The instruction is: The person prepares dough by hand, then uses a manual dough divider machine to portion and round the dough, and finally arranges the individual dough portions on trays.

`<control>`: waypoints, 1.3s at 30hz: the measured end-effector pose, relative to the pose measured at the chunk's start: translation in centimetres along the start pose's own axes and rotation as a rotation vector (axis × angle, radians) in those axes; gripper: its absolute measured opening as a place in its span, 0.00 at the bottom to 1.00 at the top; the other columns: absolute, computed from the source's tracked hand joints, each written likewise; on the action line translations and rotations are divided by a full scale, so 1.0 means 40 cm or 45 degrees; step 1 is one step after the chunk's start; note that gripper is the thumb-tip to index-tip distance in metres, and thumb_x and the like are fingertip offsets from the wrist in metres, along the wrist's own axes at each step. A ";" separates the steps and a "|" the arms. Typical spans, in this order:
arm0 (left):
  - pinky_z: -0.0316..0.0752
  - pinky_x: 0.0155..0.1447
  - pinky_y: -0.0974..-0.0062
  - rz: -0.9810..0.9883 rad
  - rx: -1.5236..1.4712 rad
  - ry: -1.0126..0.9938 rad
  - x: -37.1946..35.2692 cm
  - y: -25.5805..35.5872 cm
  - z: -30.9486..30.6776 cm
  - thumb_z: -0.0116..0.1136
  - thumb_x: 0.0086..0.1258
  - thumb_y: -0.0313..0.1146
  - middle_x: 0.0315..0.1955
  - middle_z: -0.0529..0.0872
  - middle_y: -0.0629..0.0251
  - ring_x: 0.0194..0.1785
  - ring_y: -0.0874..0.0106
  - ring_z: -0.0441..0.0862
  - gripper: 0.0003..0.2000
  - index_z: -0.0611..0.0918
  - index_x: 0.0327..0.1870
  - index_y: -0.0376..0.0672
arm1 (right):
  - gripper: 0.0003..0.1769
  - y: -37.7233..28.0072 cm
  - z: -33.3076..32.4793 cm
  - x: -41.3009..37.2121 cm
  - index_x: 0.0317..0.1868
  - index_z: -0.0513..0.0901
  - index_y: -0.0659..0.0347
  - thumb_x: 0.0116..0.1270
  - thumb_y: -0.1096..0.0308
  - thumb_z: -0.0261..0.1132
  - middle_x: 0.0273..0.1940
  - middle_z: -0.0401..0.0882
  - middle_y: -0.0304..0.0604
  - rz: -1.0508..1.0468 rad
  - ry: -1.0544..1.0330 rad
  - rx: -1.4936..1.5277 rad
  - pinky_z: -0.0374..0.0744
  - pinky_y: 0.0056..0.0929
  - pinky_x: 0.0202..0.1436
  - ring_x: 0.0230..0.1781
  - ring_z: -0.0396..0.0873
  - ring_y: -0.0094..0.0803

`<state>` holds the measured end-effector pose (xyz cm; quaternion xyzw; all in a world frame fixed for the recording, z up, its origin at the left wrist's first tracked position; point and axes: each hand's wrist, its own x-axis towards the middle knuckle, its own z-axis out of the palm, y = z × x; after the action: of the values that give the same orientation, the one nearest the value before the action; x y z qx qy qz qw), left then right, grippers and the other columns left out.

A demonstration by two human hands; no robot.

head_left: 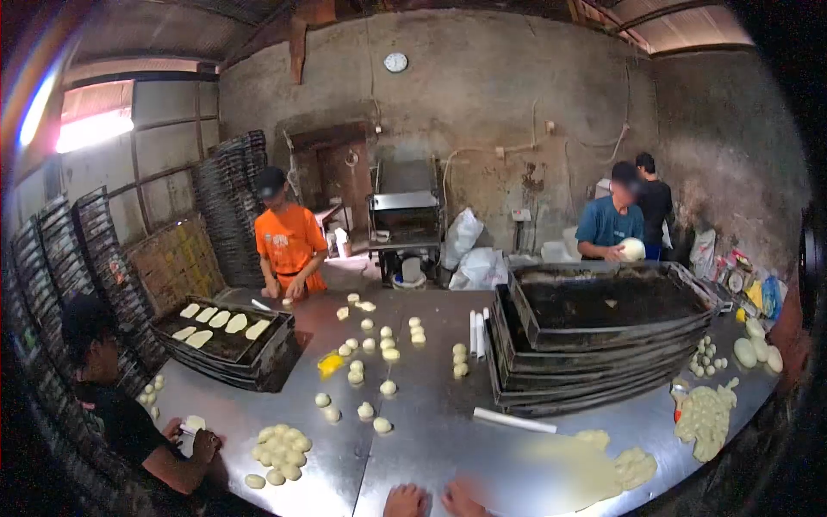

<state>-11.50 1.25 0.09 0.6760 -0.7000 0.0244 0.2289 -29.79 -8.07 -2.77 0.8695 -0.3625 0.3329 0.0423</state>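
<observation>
My left hand (407,501) rests at the near edge of the metal table, fingers curled in against the surface with nothing showing in them. Just right of it, my right hand (463,498) lies at the left end of a wide flattened sheet of dough (534,474); its fingers are partly blurred. The sheet stretches rightward to a thicker, lumpy piece of dough (636,468). Beyond it lies a white rolling pin (514,420). Left of my hands sits a cluster of dough balls (281,452).
Stacked black trays (603,345) stand at the right, before a person holding dough (632,250). More trays (228,349) with flat dough pieces stand left. Several dough balls (382,425) dot the table (413,465). One person in orange (291,237) and another at left (129,388) work there.
</observation>
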 end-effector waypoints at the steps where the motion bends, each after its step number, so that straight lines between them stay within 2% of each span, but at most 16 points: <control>1: 0.73 0.42 0.52 0.035 -0.083 -0.128 0.067 -0.001 -0.051 0.56 0.62 0.35 0.29 0.80 0.52 0.35 0.51 0.80 0.06 0.81 0.31 0.44 | 0.15 0.020 0.034 0.042 0.37 0.81 0.58 0.51 0.59 0.68 0.41 0.74 0.53 0.058 -0.095 0.160 0.70 0.54 0.47 0.44 0.72 0.53; 3: 0.74 0.40 0.54 -0.086 0.166 -0.179 0.084 -0.137 0.004 0.55 0.60 0.33 0.31 0.81 0.49 0.36 0.50 0.79 0.08 0.81 0.33 0.38 | 0.12 0.068 -0.020 0.108 0.34 0.82 0.55 0.50 0.61 0.69 0.38 0.74 0.48 0.312 -0.410 0.063 0.71 0.50 0.47 0.42 0.73 0.49; 4: 0.71 0.40 0.51 -0.120 0.192 -0.344 0.091 -0.100 -0.157 0.55 0.58 0.33 0.30 0.80 0.51 0.37 0.51 0.78 0.08 0.79 0.33 0.37 | 0.12 0.085 -0.055 0.066 0.34 0.82 0.55 0.50 0.61 0.69 0.38 0.74 0.48 0.338 -0.446 0.079 0.71 0.50 0.47 0.42 0.73 0.49; 6: 0.69 0.42 0.51 0.047 0.104 0.175 -0.093 -0.250 0.038 0.57 0.56 0.34 0.32 0.80 0.54 0.38 0.52 0.78 0.09 0.79 0.32 0.38 | 0.09 0.126 -0.123 -0.005 0.31 0.82 0.54 0.48 0.65 0.69 0.36 0.75 0.45 0.227 0.000 0.297 0.72 0.47 0.46 0.42 0.74 0.47; 12: 0.72 0.48 0.57 -0.062 -0.071 -0.026 -0.026 0.055 -0.061 0.61 0.57 0.34 0.38 0.80 0.59 0.45 0.57 0.77 0.06 0.82 0.32 0.45 | 0.08 -0.110 -0.111 -0.023 0.32 0.81 0.55 0.50 0.68 0.68 0.40 0.76 0.49 0.081 -0.097 0.321 0.71 0.47 0.49 0.44 0.73 0.49; 16: 0.70 0.47 0.57 -0.109 -0.169 -0.060 -0.023 -0.123 0.019 0.59 0.59 0.34 0.38 0.80 0.58 0.44 0.58 0.76 0.07 0.80 0.35 0.43 | 0.07 0.016 -0.069 0.022 0.33 0.80 0.56 0.52 0.68 0.66 0.42 0.76 0.50 0.466 -0.581 0.434 0.71 0.48 0.48 0.46 0.72 0.50; 18: 0.70 0.46 0.57 -0.225 -0.059 0.077 -0.074 -0.041 -0.156 0.59 0.59 0.34 0.37 0.79 0.59 0.43 0.57 0.75 0.08 0.78 0.37 0.42 | 0.08 0.057 -0.141 -0.020 0.33 0.79 0.57 0.52 0.67 0.67 0.42 0.76 0.50 0.307 -0.161 0.344 0.71 0.46 0.48 0.45 0.73 0.50; 22: 0.70 0.47 0.56 0.057 -0.241 0.262 -0.095 0.078 -0.110 0.62 0.58 0.33 0.35 0.79 0.57 0.41 0.55 0.75 0.08 0.78 0.35 0.43 | 0.09 -0.108 -0.179 -0.047 0.33 0.79 0.59 0.51 0.70 0.68 0.41 0.75 0.50 0.072 -0.135 0.406 0.72 0.45 0.48 0.44 0.73 0.50; 23: 0.69 0.48 0.56 0.037 -0.233 0.057 -0.052 0.083 -0.100 0.60 0.59 0.32 0.34 0.79 0.56 0.40 0.54 0.75 0.05 0.78 0.32 0.43 | 0.09 -0.133 -0.160 -0.008 0.33 0.79 0.60 0.51 0.71 0.68 0.42 0.75 0.50 0.058 -0.219 0.399 0.72 0.45 0.47 0.45 0.73 0.51; 25: 0.69 0.48 0.58 0.027 -0.349 -0.261 0.038 0.000 -0.107 0.58 0.59 0.32 0.36 0.79 0.53 0.41 0.54 0.74 0.06 0.79 0.33 0.41 | 0.08 -0.102 -0.109 0.045 0.33 0.79 0.60 0.51 0.73 0.67 0.42 0.75 0.51 0.049 -0.316 0.393 0.73 0.46 0.46 0.45 0.73 0.52; 27: 0.69 0.49 0.59 0.047 -0.254 0.055 -0.036 -0.088 -0.064 0.56 0.61 0.30 0.38 0.80 0.55 0.44 0.56 0.75 0.06 0.80 0.37 0.40 | 0.08 -0.025 -0.113 0.048 0.34 0.80 0.62 0.52 0.71 0.68 0.42 0.77 0.50 0.202 -0.010 0.479 0.74 0.45 0.48 0.46 0.74 0.51; 29: 0.70 0.54 0.62 -0.179 -0.160 -0.029 -0.131 -0.078 -0.090 0.55 0.64 0.31 0.42 0.80 0.57 0.49 0.60 0.75 0.08 0.80 0.41 0.39 | 0.08 -0.042 -0.198 -0.068 0.34 0.81 0.62 0.54 0.70 0.68 0.41 0.78 0.50 0.234 -0.065 0.433 0.75 0.44 0.48 0.45 0.75 0.51; 33: 0.70 0.57 0.59 0.112 -0.383 -0.093 -0.190 -0.004 -0.117 0.61 0.59 0.34 0.45 0.80 0.58 0.52 0.57 0.74 0.08 0.85 0.36 0.44 | 0.08 -0.136 -0.198 -0.072 0.37 0.84 0.58 0.57 0.68 0.70 0.40 0.79 0.47 0.569 -0.456 0.639 0.77 0.41 0.44 0.41 0.77 0.43; 35: 0.70 0.57 0.59 -0.013 -0.476 -0.319 -0.126 0.028 -0.194 0.63 0.55 0.35 0.45 0.80 0.59 0.54 0.57 0.74 0.11 0.85 0.38 0.44 | 0.11 -0.125 -0.188 0.149 0.40 0.85 0.61 0.60 0.64 0.70 0.36 0.84 0.43 0.971 -0.869 1.003 0.79 0.33 0.42 0.39 0.81 0.29; 37: 0.71 0.58 0.59 -0.044 -0.556 -0.430 -0.113 0.002 -0.209 0.64 0.55 0.35 0.46 0.81 0.59 0.54 0.57 0.74 0.12 0.85 0.39 0.44 | 0.20 -0.107 -0.187 0.367 0.51 0.82 0.60 0.57 0.72 0.72 0.41 0.85 0.40 0.581 -0.378 1.502 0.82 0.29 0.48 0.44 0.82 0.27; 39: 0.71 0.59 0.59 0.116 -0.440 -0.206 -0.114 -0.021 -0.242 0.62 0.55 0.33 0.47 0.81 0.58 0.55 0.54 0.74 0.14 0.83 0.44 0.43 | 0.24 -0.139 -0.303 0.605 0.54 0.80 0.59 0.55 0.72 0.73 0.47 0.83 0.43 0.431 -0.162 1.393 0.82 0.29 0.47 0.48 0.82 0.29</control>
<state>-8.01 8.78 6.88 0.5938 -0.7399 -0.1402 0.2834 -20.30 -14.73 22.32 0.7129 -0.2737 0.4213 -0.4892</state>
